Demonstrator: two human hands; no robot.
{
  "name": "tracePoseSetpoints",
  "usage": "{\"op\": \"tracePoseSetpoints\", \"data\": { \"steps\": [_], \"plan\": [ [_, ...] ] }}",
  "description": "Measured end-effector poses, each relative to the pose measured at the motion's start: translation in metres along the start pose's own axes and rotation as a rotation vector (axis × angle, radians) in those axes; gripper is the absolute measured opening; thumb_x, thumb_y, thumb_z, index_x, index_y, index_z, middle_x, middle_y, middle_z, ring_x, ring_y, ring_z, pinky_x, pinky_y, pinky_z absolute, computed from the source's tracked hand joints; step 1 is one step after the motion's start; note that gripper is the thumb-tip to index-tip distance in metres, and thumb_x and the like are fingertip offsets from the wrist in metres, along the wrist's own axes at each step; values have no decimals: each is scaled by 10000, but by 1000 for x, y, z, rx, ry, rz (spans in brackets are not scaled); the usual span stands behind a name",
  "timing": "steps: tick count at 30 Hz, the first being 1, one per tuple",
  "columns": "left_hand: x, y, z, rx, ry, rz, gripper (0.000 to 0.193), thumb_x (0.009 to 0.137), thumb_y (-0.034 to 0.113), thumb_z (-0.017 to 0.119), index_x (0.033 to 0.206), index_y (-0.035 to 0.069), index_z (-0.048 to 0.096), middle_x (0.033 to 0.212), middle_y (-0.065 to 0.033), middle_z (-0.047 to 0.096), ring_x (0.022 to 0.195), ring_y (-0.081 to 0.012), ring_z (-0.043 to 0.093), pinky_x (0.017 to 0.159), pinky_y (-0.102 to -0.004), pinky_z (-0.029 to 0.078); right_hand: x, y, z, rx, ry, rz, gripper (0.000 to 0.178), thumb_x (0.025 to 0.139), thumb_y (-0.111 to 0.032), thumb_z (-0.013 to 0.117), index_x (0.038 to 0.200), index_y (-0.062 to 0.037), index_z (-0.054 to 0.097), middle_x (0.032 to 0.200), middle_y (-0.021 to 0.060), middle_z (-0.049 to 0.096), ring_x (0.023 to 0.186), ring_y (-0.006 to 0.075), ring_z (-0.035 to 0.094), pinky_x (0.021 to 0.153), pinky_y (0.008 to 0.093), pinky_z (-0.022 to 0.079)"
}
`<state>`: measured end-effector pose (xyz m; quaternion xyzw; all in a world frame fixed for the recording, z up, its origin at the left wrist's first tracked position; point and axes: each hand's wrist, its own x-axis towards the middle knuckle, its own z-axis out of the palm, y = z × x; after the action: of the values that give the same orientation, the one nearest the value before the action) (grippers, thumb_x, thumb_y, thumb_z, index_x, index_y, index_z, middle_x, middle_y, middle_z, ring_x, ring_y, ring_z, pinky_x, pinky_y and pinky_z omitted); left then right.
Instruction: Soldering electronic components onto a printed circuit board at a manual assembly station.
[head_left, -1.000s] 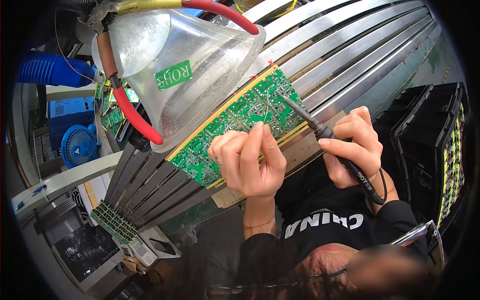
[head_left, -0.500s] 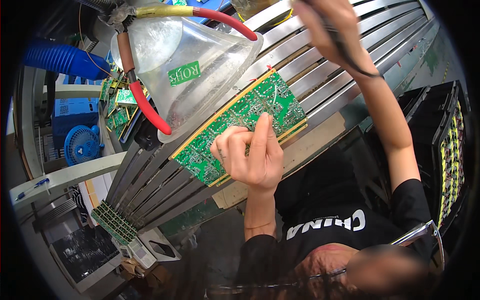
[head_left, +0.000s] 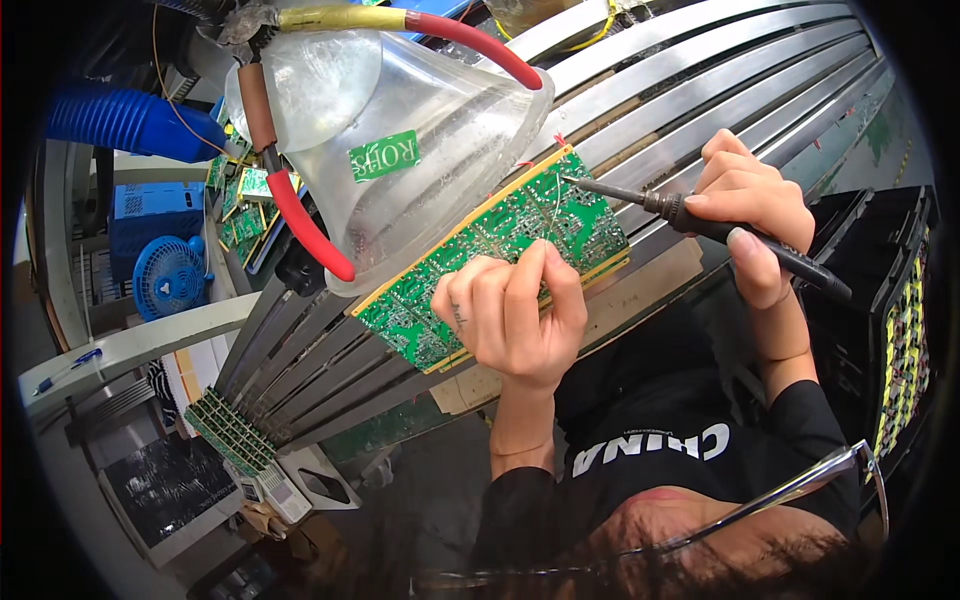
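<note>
- Bright across the upper middle, dimmer toward the lower left.
- Whitish glare streaks the long, parallel silver metal slats (head_left: 690, 78); soft reflections whiten the funnel-shaped clear plastic hood (head_left: 365, 220).
- The green rectangular circuit board (head_left: 490, 235) looks evenly lit, fairly sharp.
- The black fabric shirt (head_left: 640, 390) sinks into shadow.
- Dark hair strands (head_left: 790, 565) blur low down.
- Fisheye distortion bends the slats; corners go black.
</note>
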<state>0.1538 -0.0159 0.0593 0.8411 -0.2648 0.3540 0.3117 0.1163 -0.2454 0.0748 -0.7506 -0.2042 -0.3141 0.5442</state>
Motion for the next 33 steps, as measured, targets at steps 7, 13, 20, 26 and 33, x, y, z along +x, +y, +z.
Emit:
{"op": "tracePoseSetpoints", "data": {
  "steps": [7,13,20,26,33],
  "plan": [
    [0,-2,0,34,-19,-1,214,779,8,745,955,127,717,822,12,543,768,-188,551,837,-377,423,7,13,2,90,-1,55,342,767,-205,581,941,33,754,686,104,662,603,203,461,658,322,410],
    [0,-1,1,89,-57,7,221,779,8,746,962,129,719,823,11,544,771,-187,546,834,-378,424,25,14,-6,136,-75,52,333,760,-210,595,914,36,759,686,102,657,586,199,448,637,323,398],
    [2,2,1,98,-38,-16,206,784,16,747,954,130,725,822,15,547,785,-188,546,834,-378,427,42,9,-16,29,-173,-76,323,747,-213,593,861,43,755,677,107,649,588,199,441,627,335,384],
    [2,2,2,49,-49,0,207,785,19,749,960,129,737,825,22,559,798,-189,546,834,-378,429,38,17,-27,106,-83,-51,334,729,-220,580,832,51,745,662,109,638,579,205,431,631,348,379],
    [3,2,6,76,-78,63,235,788,22,759,993,136,749,835,30,575,819,-187,547,843,-383,423,33,28,-30,171,-107,-34,355,726,-237,585,840,60,742,652,112,633,574,207,429,638,343,380]
  ]
}}
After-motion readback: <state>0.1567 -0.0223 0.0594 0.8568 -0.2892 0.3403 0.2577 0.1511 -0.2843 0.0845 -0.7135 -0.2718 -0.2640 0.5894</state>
